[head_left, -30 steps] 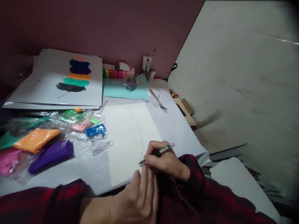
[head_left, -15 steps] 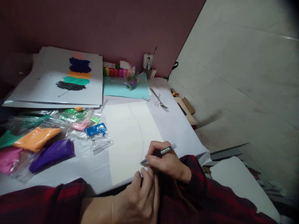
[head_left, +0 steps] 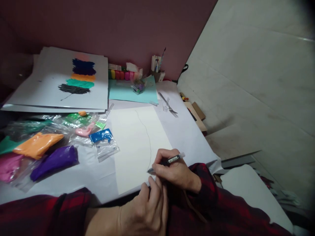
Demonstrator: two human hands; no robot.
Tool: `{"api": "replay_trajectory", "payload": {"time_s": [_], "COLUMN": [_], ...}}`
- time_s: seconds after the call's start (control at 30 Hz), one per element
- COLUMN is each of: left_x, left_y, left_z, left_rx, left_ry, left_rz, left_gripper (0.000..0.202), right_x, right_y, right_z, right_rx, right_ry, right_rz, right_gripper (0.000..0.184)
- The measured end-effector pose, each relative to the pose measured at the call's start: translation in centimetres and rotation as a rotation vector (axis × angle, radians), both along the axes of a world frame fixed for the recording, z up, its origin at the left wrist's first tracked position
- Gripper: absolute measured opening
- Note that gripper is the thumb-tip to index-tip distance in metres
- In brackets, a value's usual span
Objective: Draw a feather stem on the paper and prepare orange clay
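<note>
One thin dark line [head_left: 149,144] marks your paper [head_left: 128,144], a plain, cream-white rectangle that looks flat and smooth, warmer in tone than the white cloth [head_left: 194,132] under it. The line starts close to the far edge, slants to the right, bows gently outward with small wavers, then bends back left to the tip of your pen [head_left: 176,158]. The paper lies on the table in front of you, its near edge by the table's edge and its near right corner hidden by your hands. Your right hand [head_left: 177,170] is clamped on the pen, thumb and fingers closed about the barrel; the pen leans, tip down to the left on the paper, with a dark body, a pale label too small to read and a clear greyish end. Your left hand [head_left: 149,206] sits just beside it at the near edge, fingers bent and close together; you cannot tell from this view whether they grip anything. Left of the paper lies a bag of blue clay [head_left: 100,135]; beyond it, a blue sheet [head_left: 123,93].
</note>
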State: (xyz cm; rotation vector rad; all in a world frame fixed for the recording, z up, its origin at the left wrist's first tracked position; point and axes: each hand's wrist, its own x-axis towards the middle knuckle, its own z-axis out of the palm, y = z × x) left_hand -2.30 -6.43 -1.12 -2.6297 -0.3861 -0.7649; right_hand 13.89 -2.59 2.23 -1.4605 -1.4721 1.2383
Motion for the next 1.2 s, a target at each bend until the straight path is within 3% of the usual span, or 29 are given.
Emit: {"api": "replay_trajectory", "payload": {"time_s": [0.23, 0.37, 0.5, 0.73, 0.97, 1.2], "left_x": [-0.1, 0.0, 0.3, 0.2, 0.3, 0.0], "left_y": [0.0, 0.0, 0.2, 0.9, 1.5, 1.2], "left_z": [0.2, -0.2, -0.7, -1.4, -3.1, -2.0], "left_rx": [0.015, 0.067, 0.15, 0.222, 0.253, 0.177], "left_ry": [0.011, 0.028, 0.008, 0.031, -0.026, 0.072], "left_rz": [-0.007, 0.031, 0.05, 0.042, -0.003, 0.042], "left_gripper": [0.031, 0.033, 0.035, 0.029, 0.029, 0.022], "right_x": [0.3, 0.7, 1.0, 1.4, 0.9, 0.9], "right_y": [-0.1, 0.7, 2.6, 6.8, 8.3, 8.4], "right_z": [0.1, 1.0, 1.6, -0.4, -1.6, -1.6], "right_rx": [-0.026, -0.026, 0.092, 0.178, 0.156, 0.145], "right_ry": [0.052, 0.178, 0.113, 0.141, 0.127, 0.125], "right_rz": [0.027, -0.108, -0.257, -0.311, -0.287, -0.241], "right_gripper": [0.011, 0.014, 0.016, 0.015, 0.019, 0.022]}}
